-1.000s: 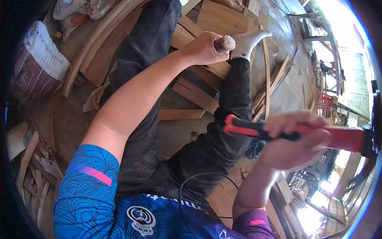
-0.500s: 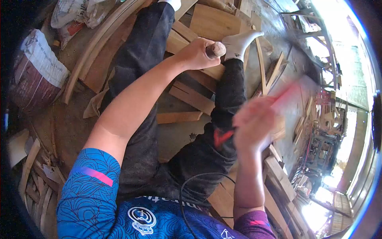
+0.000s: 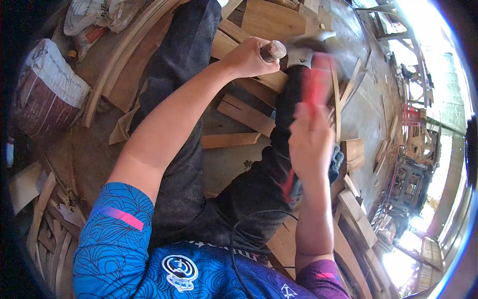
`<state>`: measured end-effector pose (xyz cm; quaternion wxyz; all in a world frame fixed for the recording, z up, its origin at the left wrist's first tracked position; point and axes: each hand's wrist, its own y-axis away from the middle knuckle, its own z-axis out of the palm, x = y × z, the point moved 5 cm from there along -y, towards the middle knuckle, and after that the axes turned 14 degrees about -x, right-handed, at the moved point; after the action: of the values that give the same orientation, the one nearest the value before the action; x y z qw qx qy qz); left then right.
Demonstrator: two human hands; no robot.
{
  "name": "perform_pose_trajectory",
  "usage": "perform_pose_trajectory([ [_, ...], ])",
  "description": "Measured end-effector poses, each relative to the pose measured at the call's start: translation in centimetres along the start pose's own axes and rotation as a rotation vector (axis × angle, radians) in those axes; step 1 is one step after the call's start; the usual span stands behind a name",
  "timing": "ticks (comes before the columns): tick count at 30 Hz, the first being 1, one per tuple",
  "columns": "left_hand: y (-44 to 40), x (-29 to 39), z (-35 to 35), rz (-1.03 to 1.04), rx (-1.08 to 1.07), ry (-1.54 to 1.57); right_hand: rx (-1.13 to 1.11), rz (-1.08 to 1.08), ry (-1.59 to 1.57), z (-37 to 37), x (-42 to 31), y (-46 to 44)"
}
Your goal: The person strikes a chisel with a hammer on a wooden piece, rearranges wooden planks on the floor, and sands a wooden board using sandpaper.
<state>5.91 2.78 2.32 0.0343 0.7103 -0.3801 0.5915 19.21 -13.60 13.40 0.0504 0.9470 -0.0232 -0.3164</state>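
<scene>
My left hand point(image 3: 247, 59) is closed around the wooden handle of a chisel point(image 3: 275, 50). Its butt end points up towards me, and the blade is hidden below my fist. In my right hand point(image 3: 312, 142) is a red-handled hammer point(image 3: 318, 82), smeared by motion. The hammer's dark, blurred head is up near the chisel's butt; I cannot tell whether they touch. Below my left hand lies a wooden board point(image 3: 271, 79) between my outstretched legs. A white-socked foot point(image 3: 298, 57) is partly hidden behind the hammer.
Several wood offcuts point(image 3: 246, 115) lie on the floor between and beyond my legs. Long curved strips point(image 3: 112, 65) and a filled sack point(image 3: 47, 94) are at the left. More planks point(image 3: 356, 214) lie at the right. A black cable point(image 3: 234, 239) crosses my shirt.
My right hand has swung the hammer left, bringing its head from the right over towards the chisel. My left hand keeps its hold on the chisel, with the view slightly shifted.
</scene>
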Motion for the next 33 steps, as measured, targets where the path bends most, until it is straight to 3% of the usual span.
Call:
perform_pose_trajectory([
  [3,0.2,0.0,-0.1,-0.005,0.03,-0.046,-0.036,0.221,-0.259,-0.7,0.9,0.1],
  [5,0.5,-1.1,-0.9,-0.124,0.045,0.04,-0.092,0.147,-0.633,-1.1,0.2,-0.3],
  [6,0.2,-2.7,-1.7,-0.07,0.087,-0.059,-0.082,0.155,-0.64,-1.0,0.7,-0.5],
  [8,0.7,-3.4,-3.4,-0.254,0.151,0.088,-0.068,0.068,-0.74,-0.6,2.0,-1.3],
  [9,0.7,-4.8,-4.2,-0.144,0.212,0.293,-0.082,0.086,-0.796,0.0,2.7,-1.6],
  [11,1.7,-6.2,-5.9,-0.142,0.387,0.547,-0.129,0.091,-0.877,1.3,4.9,-1.8],
  [14,3.1,-4.7,-8.3,-0.351,0.638,0.41,-0.188,0.172,-1.004,3.7,8.6,-2.0],
  [15,2.6,-4.1,-8.8,-0.242,0.706,0.378,-0.179,0.212,-1.03,4.0,9.5,-2.1],
  [16,2.5,-3.8,-8.6,-0.249,0.692,0.374,-0.176,0.254,-1.088,4.3,10.4,-2.1],
  [18,2.0,-2.1,-7.8,-0.245,0.416,0.154,-0.172,0.323,-1.201,4.9,12.6,-2.3],
  [22,0.9,0.3,-3.9,0.04,0.302,0.564,-0.167,0.333,-1.372,5.3,15.2,-2.5],
  [26,0.3,0.1,-1.7,-0.08,0.23,0.407,-0.206,0.327,-1.526,5.7,16.5,-3.1],
  [30,0.1,-0.3,-0.7,-0.015,0.164,0.448,-0.209,0.326,-1.548,5.9,16.0,-2.7],
  [33,0.3,-0.4,-1.2,0.003,0.287,0.517,-0.201,0.322,-1.501,6.2,15.8,-2.8],
])
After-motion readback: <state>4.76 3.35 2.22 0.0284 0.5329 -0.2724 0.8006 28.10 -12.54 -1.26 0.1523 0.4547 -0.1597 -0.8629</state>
